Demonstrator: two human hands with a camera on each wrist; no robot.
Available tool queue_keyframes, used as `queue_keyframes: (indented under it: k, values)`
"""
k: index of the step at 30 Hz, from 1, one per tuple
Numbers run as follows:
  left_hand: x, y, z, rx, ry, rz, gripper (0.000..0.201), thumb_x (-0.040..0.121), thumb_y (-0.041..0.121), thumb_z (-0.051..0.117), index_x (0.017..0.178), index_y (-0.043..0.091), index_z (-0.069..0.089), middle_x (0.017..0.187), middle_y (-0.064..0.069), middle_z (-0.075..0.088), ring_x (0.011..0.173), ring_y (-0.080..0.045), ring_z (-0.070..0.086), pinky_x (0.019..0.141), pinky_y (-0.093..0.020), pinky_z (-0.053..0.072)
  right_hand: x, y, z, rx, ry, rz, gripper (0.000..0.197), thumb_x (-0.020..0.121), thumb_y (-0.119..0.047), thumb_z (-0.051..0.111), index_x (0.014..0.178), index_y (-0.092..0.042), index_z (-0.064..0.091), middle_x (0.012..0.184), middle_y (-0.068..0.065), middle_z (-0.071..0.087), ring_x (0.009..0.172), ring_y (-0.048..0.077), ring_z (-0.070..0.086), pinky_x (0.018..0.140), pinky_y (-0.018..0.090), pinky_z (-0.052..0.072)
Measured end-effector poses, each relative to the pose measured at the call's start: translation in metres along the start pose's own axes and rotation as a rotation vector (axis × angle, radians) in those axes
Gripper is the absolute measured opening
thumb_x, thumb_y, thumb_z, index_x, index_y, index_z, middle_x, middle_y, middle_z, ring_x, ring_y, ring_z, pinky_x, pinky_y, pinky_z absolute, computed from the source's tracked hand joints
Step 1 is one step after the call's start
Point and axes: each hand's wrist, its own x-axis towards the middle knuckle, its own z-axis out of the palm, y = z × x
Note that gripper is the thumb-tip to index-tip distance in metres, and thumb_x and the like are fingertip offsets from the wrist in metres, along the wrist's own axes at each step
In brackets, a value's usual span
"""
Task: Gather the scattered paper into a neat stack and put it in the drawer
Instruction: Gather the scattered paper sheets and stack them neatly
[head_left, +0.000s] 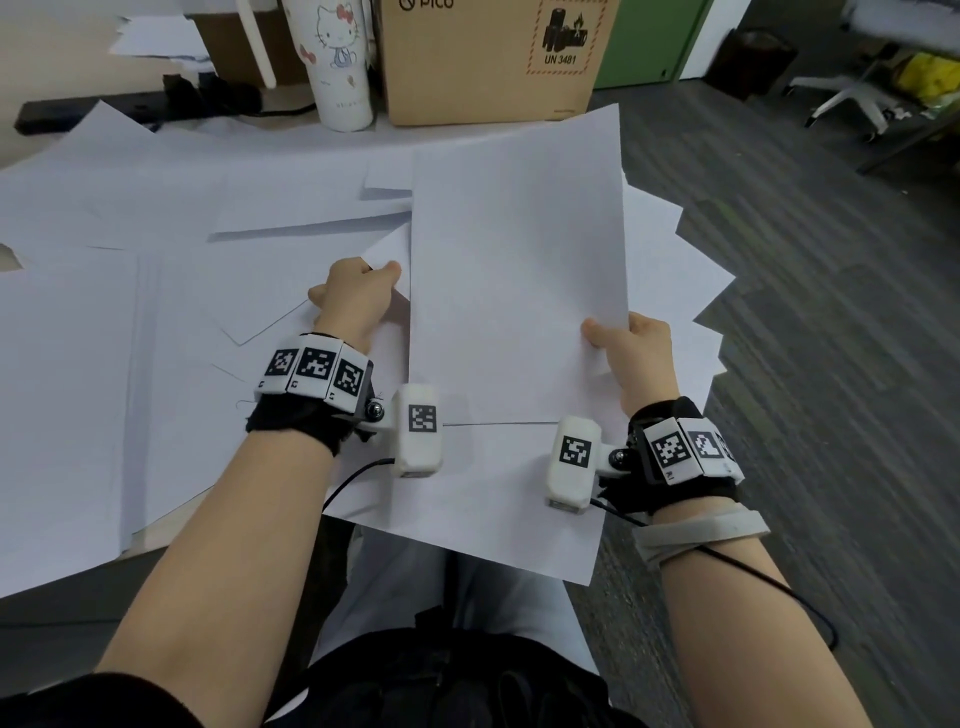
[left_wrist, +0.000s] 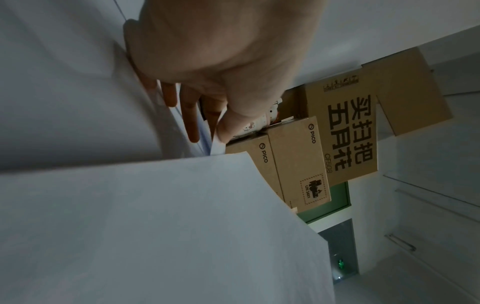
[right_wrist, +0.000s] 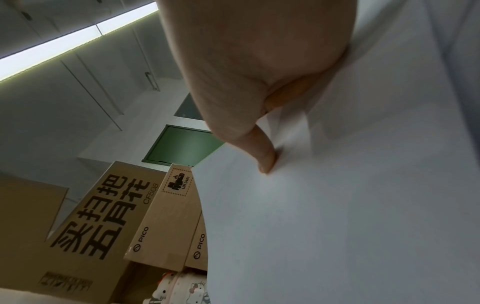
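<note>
Loads of white paper everywhere. Right hand (head_left: 641, 358) at center right of the frame, pinching a fanned bunch of sheets (head_left: 519, 291) by the right edge, thumb on top and the other fingers tucked under, bunch lifted and hanging out past the bench edge over grey carpet (head_left: 841, 322). Same pinch in the right wrist view (right_wrist: 259, 82), thumb pressed flat on the top page. Left hand (head_left: 358, 299) just left of that bunch, thumb and fingers closed on the corner of a loose sheet (head_left: 387, 254) still lying on the bench (head_left: 156, 543); left wrist view (left_wrist: 221, 61) has the fingers slipped between pages. More scattered paper (head_left: 156, 260) spread over the whole left half of the frame, overlapping at odd angles. Upper middle: a white cartoon-cat tumbler (head_left: 340, 62) right beside a cardboard PICO box (head_left: 493, 62). No drawer in view anywhere.
</note>
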Motion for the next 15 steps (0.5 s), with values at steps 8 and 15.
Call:
queue_keyframes:
  k: [8, 15]
  values:
    - [-0.009, -0.009, -0.027, -0.410, 0.061, 0.138, 0.016, 0.090, 0.005, 0.043, 0.080, 0.016, 0.050, 0.080, -0.005, 0.055, 0.068, -0.019, 0.054, 0.066, -0.033, 0.054, -0.015, -0.016, 0.006, 0.072, -0.087, -0.031, 0.036, 0.086, -0.003, 0.059, 0.105, 0.026, 0.047, 0.086, 0.008, 0.051, 0.078, 0.018, 0.047, 0.073, 0.030, 0.038]
    - [-0.010, -0.032, -0.057, -0.399, 0.226, 0.160, 0.013, 0.085, 0.007, 0.041, 0.081, 0.019, 0.046, 0.088, -0.006, 0.054, 0.074, -0.021, 0.051, 0.070, -0.037, 0.049, -0.028, -0.021, 0.012, 0.072, -0.115, 0.002, 0.025, 0.087, -0.005, 0.061, 0.102, 0.015, 0.060, 0.088, 0.009, 0.060, 0.081, 0.020, 0.054, 0.074, 0.030, 0.043]
